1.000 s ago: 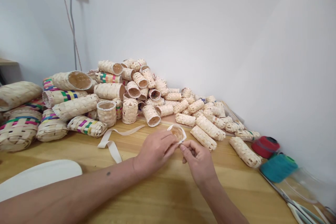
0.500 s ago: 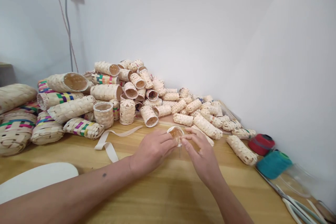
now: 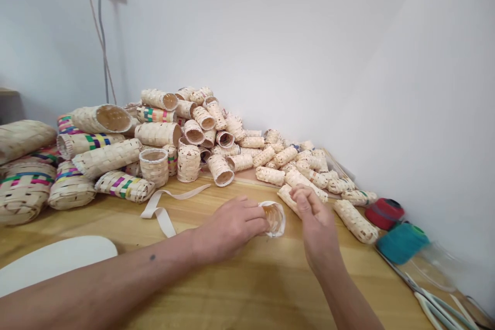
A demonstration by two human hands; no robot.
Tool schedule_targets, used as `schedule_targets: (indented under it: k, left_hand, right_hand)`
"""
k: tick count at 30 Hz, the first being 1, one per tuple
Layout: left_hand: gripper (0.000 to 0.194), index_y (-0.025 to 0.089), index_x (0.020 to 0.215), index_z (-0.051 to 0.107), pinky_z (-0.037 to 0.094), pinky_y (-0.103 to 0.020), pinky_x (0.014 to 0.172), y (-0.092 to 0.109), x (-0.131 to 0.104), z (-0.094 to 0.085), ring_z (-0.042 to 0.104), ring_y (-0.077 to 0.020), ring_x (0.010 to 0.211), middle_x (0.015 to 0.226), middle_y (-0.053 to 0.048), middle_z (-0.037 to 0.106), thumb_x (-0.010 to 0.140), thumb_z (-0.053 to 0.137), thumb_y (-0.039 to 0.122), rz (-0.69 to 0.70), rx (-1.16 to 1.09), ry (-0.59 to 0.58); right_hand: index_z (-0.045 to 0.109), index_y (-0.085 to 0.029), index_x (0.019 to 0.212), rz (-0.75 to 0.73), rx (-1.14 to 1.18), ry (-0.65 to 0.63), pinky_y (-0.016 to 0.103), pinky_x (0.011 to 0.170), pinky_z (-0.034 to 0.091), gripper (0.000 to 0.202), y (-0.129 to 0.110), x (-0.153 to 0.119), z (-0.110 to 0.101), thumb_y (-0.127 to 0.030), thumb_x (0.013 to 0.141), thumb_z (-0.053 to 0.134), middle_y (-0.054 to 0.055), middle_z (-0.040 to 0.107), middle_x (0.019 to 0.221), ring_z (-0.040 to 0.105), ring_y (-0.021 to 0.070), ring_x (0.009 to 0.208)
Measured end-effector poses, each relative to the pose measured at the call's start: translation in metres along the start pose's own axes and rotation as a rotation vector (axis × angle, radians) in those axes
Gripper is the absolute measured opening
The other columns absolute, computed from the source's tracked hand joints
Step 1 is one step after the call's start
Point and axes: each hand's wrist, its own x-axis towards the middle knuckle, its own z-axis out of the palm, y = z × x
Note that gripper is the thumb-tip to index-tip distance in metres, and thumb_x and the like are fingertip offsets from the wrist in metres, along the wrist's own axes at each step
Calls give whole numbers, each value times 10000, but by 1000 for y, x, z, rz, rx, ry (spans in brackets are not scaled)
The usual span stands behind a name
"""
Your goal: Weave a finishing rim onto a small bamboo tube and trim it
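A small woven basket (image 3: 274, 218) with a white-edged round opening is in my left hand (image 3: 235, 227), whose fingers grip its left side. The opening faces toward me and to the right. To the right of the basket, apart from it, my right hand (image 3: 315, 219) is raised with thumb and fingers pinched together. What it pinches, if anything, is too small to make out. Just behind that hand lies a narrow woven tube (image 3: 288, 197). A curled white ribbon (image 3: 164, 220) rests on the wooden table (image 3: 247, 289) beyond my left forearm.
A big pile of woven baskets (image 3: 157, 134) fills the back and left. On the right are a red thread spool (image 3: 384, 213), a teal spool (image 3: 402, 242) and scissors (image 3: 429, 296). A white oval board (image 3: 58, 260) lies at left, and a wall (image 3: 294, 46) stands behind.
The basket has turned and shifted right and toward me in my left hand. My right hand has moved away from its rim to the right, its fingers now drawn into a pinch.
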Motion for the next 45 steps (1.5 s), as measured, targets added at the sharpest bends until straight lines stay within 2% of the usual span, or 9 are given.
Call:
schedule_targets:
  k: [4,8,11,16,21,26,32,39,45]
  left_hand:
    - [228,171,835,606,333,-298,615,0,3,-3,538,-166,695,767,-32,618,954,415,208,-68,-60,51]
    - [201,158,832,629,366,-267,624,0,4,-3,535,-158,698,755,-38,623,935,459,187,-146,-99,142]
    - [168,158,821,644,389,-248,625,-2,4,-2,544,-153,690,730,-31,627,913,508,192,-229,-157,189]
    - [132,156,806,657,432,-252,658,-8,4,1,582,-158,712,739,-34,653,879,553,192,-352,-294,251]
    - [125,146,779,661,439,-269,662,-10,4,0,586,-163,698,730,-41,662,856,570,186,-417,-299,259]
    - [126,155,771,658,440,-270,664,-11,5,0,592,-159,699,729,-33,666,852,574,201,-456,-280,253]
    - [124,156,756,663,438,-262,652,-13,5,0,595,-155,689,722,-29,671,839,583,202,-521,-293,240]
    - [105,162,780,689,449,-245,642,-23,3,1,600,-152,703,749,-23,687,825,600,194,-585,-376,295]
    - [175,165,868,717,477,-274,748,-28,2,0,635,-174,824,868,-49,711,865,544,194,-514,-528,307]
  right_hand:
    - [490,-217,764,5,217,24,245,544,434,269,-6,-3,0,-403,952,440,-9,587,666,529,134,575]
    - [482,-226,839,-24,216,-52,228,500,446,192,-12,-13,5,-379,952,460,-21,625,619,548,124,513]
    - [539,-224,917,-97,80,-125,260,574,497,77,-15,-20,10,-299,920,521,24,671,774,620,153,641]
    - [635,-248,914,-585,-125,-413,335,803,504,225,-25,-31,24,-179,951,424,27,711,838,649,187,853]
    - [610,-231,903,-710,-124,-518,342,927,468,370,-32,-51,37,-240,1017,258,-1,697,774,658,139,743]
    - [601,-207,875,-734,-155,-479,254,554,490,343,-36,-64,43,-268,1004,289,16,661,716,622,146,602]
    - [612,-209,887,-589,-19,-375,256,470,410,240,-30,-69,53,-187,951,382,14,615,656,569,149,532]
    - [633,-208,786,-78,205,-358,222,570,454,162,-21,-57,49,-275,900,540,-28,620,602,584,123,551]
    - [648,-185,813,303,271,-127,269,624,518,215,4,-23,32,-399,811,636,4,648,691,608,153,625]
